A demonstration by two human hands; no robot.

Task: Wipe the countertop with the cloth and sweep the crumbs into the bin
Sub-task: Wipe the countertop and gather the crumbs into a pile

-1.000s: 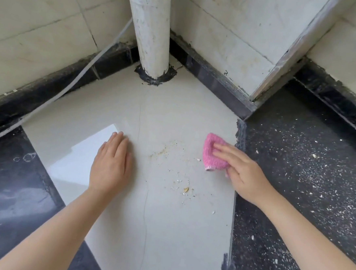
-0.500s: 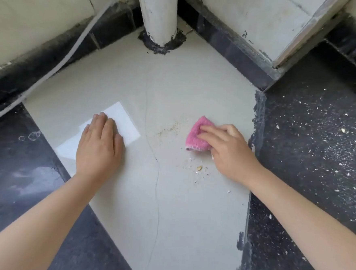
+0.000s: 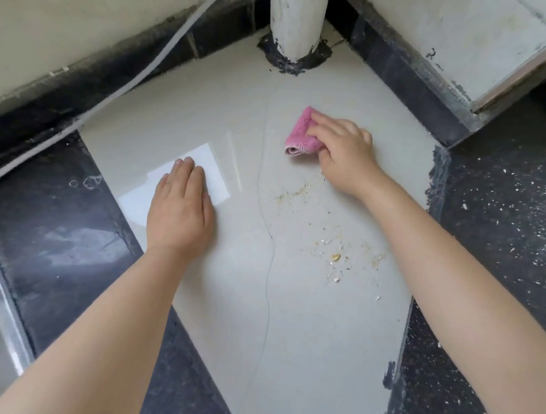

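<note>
While the left hand [image 3: 180, 213] lies flat, the right hand [image 3: 346, 155] presses the cloth [image 3: 299, 134].

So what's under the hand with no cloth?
The left hand lies flat on a white sheet on the pale countertop. Whatever is beneath the palm is hidden.

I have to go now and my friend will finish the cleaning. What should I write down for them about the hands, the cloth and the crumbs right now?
Left hand: flat, fingers straight, resting on the pale countertop, fingertips on a white sheet; holding nothing.
Right hand: grips the folded pink cloth and presses it on the counter, on the far side of the crumbs, towards the white pipe.
Crumbs: loose on the pale counter between the cloth and you, under the right forearm; more white specks on the dark counter to the right.
Done: nothing gathered that shows.
Left: wipe the crumbs together and sweep them into the bin. No bin in view.
</note>
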